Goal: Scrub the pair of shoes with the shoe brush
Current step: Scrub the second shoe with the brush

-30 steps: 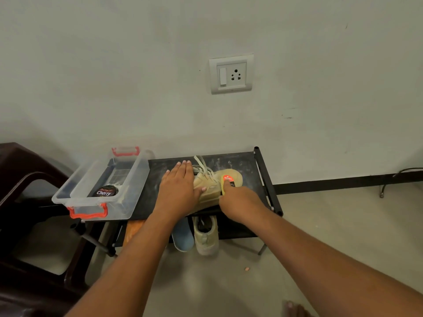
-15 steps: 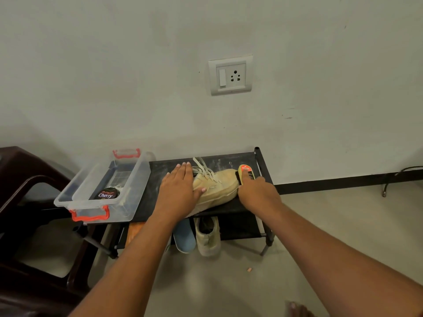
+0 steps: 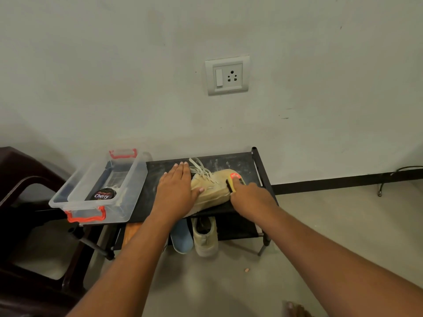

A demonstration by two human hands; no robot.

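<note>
**Brush at the toe, shoe pressed to the rack top**

Your left grip (image 3: 175,191) lies flat and open-fingered over the heel end of the tan shoe (image 3: 212,191), thumb stretched along its side, pressing it down. The shoe has a soft, matte, suede-like upper with pale flat laces splayed loose. It lies across the middle of the rack (image 3: 240,161), toe pointing to the right edge. The rack top is black fabric, dusted with pale marks, on thin dark tubes.

Your right grip (image 3: 249,197) is curled round the shoe brush (image 3: 234,180), a yellow block with an orange label and short black bristles, set against the shoe's toe.

At the rack's left edge sits a clear plastic box (image 3: 128,179) with red clip handles, holding a round black polish tin (image 3: 103,194). On the lower shelf, the second tan shoe (image 3: 204,236) stands heel outward beside a rounded blue sole (image 3: 182,239). A dark glossy chair (image 3: 20,170) stands left of the rack.
</note>
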